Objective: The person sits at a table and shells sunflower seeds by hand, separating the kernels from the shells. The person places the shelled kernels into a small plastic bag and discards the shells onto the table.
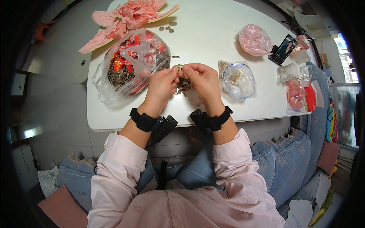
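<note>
My left hand [164, 82] and my right hand [204, 79] meet above the white table, thumbs and fingertips pinching a small tan piece [178, 66]. Fingers partly cover it, so I cannot tell exactly what it is. Right under the hands lies a small heap of sunflower seeds [184, 85]. To the left stands a thin clear plastic bag [134, 62] of sunflower seeds and red-wrapped snacks. At the right of my right hand is a clear zip bag [239, 81] with a tan piece and whitish contents, lying partly over another small packet [224, 68].
Watermelon rinds [128, 20] with pink flesh lie at the back left, near several coin-like discs [168, 28]. On the right are a wrapped pink bundle [255, 40], a phone on a stand [285, 48], clear cups [288, 71] and a red packet [310, 97]. The table's front edge [256, 119] is close.
</note>
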A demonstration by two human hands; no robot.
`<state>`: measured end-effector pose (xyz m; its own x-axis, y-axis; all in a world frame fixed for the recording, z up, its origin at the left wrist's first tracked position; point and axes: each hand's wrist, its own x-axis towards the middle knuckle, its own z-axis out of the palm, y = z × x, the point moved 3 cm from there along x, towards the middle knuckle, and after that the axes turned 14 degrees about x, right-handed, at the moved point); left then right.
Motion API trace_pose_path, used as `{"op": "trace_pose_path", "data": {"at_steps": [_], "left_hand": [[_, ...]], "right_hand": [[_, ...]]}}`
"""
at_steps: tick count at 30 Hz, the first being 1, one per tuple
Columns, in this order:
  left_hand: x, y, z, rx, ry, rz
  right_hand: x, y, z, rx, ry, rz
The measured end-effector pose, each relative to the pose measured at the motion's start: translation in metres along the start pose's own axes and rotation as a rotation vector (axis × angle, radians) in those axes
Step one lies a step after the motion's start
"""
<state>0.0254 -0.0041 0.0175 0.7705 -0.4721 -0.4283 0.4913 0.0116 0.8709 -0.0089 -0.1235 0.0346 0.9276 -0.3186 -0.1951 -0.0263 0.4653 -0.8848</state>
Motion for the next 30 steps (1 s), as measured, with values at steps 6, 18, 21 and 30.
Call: {"op": "trace_pose_path", "data": {"at_steps": [6,18,21,30], "left_hand": [[-0.002,0.0,0.003,0.181,0.054,0.026],[0.004,-0.007,-0.001,0.425,0.124,0.252],[0.004,-0.007,0.0,0.492,0.171,0.298],[-0.006,0.008,0.003,0.694,0.337,0.456]], "right_hand": [[0.002,0.001,-0.001,-0.103,0.055,-0.043],[0.004,0.011,-0.002,-0.008,-0.07,0.077],[0.004,0.016,0.002,-0.004,-0.062,0.021],[-0.001,0.011,0.004,0.02,-0.049,0.081]]}}
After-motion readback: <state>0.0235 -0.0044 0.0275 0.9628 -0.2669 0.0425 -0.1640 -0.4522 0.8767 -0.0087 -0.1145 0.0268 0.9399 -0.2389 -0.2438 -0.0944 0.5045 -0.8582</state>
